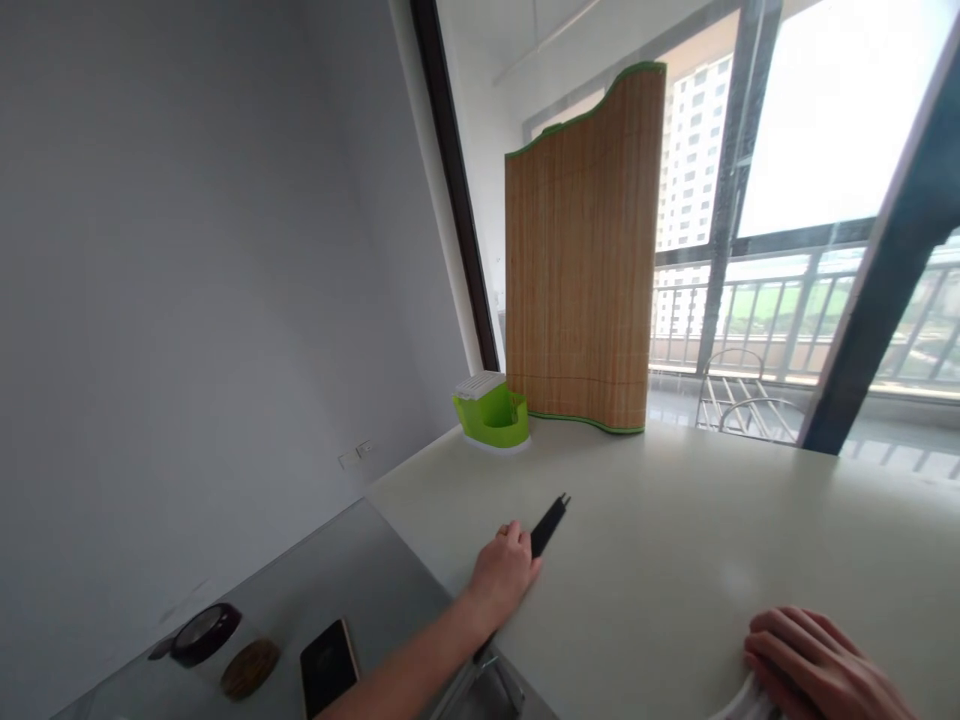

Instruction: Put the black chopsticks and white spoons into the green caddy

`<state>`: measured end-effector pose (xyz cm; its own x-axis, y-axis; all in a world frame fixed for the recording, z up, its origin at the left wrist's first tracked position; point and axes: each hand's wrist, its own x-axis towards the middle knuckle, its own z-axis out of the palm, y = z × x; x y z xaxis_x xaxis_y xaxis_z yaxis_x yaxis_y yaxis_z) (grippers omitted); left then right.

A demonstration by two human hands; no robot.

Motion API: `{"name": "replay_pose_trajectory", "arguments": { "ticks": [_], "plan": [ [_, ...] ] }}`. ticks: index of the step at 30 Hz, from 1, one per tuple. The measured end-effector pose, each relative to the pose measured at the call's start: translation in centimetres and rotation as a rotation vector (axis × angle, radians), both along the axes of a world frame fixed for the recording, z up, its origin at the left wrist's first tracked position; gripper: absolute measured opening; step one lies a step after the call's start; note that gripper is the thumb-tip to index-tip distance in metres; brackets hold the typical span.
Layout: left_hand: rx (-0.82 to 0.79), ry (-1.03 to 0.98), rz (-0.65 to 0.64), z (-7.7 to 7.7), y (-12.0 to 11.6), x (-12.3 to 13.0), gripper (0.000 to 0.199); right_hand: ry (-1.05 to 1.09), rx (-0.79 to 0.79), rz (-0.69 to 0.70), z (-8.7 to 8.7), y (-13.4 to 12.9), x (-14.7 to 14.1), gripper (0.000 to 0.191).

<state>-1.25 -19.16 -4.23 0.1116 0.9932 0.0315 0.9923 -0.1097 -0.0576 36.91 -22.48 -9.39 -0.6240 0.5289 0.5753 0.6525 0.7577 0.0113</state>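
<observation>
Left hand is closed around a long, slim black item with two narrow prongs at its far end; item sits over the pale, smooth tabletop, prongs pointing away from the person, near end running back under the wrist. Can't tell whether its underside touches the surface. Right hand is low at the right, palm down, fingers bent together over a crumpled white cloth; can't tell if it's pinched or just covered. Farther back: lime-green plastic caddy with white ribbed lid, beside an upright wood-brown slatted mat with green edging. Black phone lies on the grey glossy surface to the left, near a brown round disc. Step in hand, as judged: black item gripped, cloth under the other hand. From this pose, any next move calls for a steady left grip, prongs kept off the caddy, and the cloth controlled by the right.
</observation>
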Motion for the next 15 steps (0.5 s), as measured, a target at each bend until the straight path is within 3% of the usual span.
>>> {"name": "replay_pose_trajectory", "arguments": {
  "ticks": [7,15],
  "plan": [
    [0.001,-0.083,-0.142,-1.3,-4.6,10.1,0.032,0.006,-0.217,-0.062,1.8,-1.1,-1.6,0.012],
    [0.132,-0.138,-0.221,-4.3,-6.2,14.9,0.039,0.055,-0.243,-0.079,2.7,-1.4,-2.6,0.020]
  ]
}}
